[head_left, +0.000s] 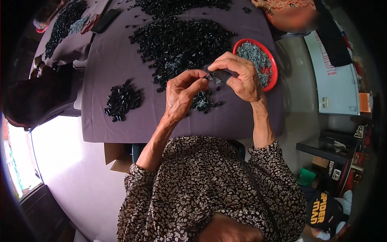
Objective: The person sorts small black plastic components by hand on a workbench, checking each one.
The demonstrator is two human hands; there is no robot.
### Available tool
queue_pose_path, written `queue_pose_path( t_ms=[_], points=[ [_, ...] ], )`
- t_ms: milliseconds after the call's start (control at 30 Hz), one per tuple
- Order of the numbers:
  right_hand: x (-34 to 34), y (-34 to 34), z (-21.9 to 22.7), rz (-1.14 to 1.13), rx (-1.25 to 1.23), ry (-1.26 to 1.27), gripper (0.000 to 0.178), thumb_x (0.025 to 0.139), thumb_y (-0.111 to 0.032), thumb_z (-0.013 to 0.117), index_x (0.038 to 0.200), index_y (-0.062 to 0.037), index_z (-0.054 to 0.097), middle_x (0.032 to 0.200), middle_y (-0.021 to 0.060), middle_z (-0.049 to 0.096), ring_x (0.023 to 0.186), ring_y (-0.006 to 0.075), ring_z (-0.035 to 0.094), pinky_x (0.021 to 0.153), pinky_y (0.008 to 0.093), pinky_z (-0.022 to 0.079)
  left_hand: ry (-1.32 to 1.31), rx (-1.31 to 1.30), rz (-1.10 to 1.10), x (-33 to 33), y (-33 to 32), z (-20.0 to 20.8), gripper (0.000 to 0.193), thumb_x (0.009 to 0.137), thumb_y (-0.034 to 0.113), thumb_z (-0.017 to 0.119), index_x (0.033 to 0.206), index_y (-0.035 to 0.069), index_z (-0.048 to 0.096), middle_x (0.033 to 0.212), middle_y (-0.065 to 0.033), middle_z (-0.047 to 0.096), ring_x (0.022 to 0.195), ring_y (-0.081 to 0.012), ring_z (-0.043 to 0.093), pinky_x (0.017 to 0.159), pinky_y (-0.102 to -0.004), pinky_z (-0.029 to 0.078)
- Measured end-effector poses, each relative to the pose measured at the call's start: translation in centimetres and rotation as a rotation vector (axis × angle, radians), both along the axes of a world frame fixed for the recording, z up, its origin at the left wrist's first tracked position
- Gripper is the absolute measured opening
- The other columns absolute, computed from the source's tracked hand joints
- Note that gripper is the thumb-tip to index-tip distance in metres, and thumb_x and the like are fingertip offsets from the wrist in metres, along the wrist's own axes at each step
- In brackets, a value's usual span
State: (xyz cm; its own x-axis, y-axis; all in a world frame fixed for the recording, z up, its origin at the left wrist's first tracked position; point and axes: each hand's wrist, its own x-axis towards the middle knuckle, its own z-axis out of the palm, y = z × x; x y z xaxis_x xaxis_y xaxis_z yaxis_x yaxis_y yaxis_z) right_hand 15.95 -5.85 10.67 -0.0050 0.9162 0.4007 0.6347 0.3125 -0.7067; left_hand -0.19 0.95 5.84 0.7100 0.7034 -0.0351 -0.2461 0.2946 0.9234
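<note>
Over the table's near side, my left hand pinches a small black plastic piece between thumb and fingertips. My right hand meets it from the right, its fingers curled and an index fingertip at the same piece. What the right fingers grip is too small to make out. Beneath the hands lies a little heap of black pieces mixed with grey screws. A large heap of similar black pieces spreads beyond them. Right of my right hand, a red bowl holds many grey screws.
A separate small pile of black pieces sits at the left on the purple-grey tablecloth. Another person's hand shows at the far right edge. Beside the table stands a white box. A dark case lies far left.
</note>
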Motion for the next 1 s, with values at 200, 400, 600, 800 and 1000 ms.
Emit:
queue_pose_path(
  t_ms=[200,400,600,800,1000],
  points=[
    [-0.22,0.28,-0.09,0.033,-0.004,-0.052,0.041,0.053,0.011,0.04,0.088,0.0015,0.06,0.084,0.0101,0.059,0.079,0.0212,0.057,0.073,0.0287,0.046,0.015,0.002,0.003,-0.13,0.21,-0.11,0.011,0.08,0.006,0.059,0.089,0.0,0.061,0.078,-0.0032,0.062,0.072,-0.0088,0.057,0.071,-0.0214,0.044],
    [-0.04,0.19,0.18,-0.018,0.043,0.039,0.038,0.058,0.013,0.043,0.087,-0.0015,0.062,0.083,0.0072,0.06,0.078,0.0191,0.06,0.068,0.0272,0.048,-0.009,-0.032,-0.004,-0.13,0.28,-0.09,0.01,0.08,0.006,0.058,0.088,0.0,0.061,0.079,-0.0034,0.062,0.072,-0.0091,0.057,0.071,-0.0218,0.045],
    [-0.2,0.32,-0.31,-0.006,0.033,0.018,0.036,0.06,0.013,0.044,0.088,-0.0012,0.062,0.083,0.0074,0.06,0.077,0.0181,0.059,0.066,0.0271,0.048,-0.029,-0.034,0.005,-0.1,0.29,-0.33,0.01,0.08,0.005,0.058,0.088,-0.001,0.061,0.076,-0.0036,0.061,0.071,-0.0096,0.057,0.069,-0.0228,0.045],
    [-0.31,0.28,-0.23,-0.007,-0.009,0.009,0.036,0.06,0.012,0.044,0.087,-0.002,0.062,0.082,0.0071,0.06,0.077,0.0189,0.059,0.066,0.0271,0.048,0.01,-0.002,-0.024,-0.15,0.46,-0.72,0.013,0.08,0.006,0.059,0.09,0.0,0.062,0.073,-0.001,0.06,0.068,-0.0058,0.054,0.066,-0.0203,0.046],
    [-0.62,0.17,-0.14,0.006,-0.061,-0.04,0.041,0.052,0.009,0.04,0.087,0.0018,0.061,0.084,0.0106,0.059,0.08,0.0215,0.058,0.076,0.0283,0.045,0.015,-0.003,-0.014,-0.18,0.44,-0.54,0.014,0.08,0.007,0.06,0.091,-0.001,0.062,0.074,-0.0014,0.06,0.068,-0.0058,0.054,0.065,-0.02,0.046]
  ],
)
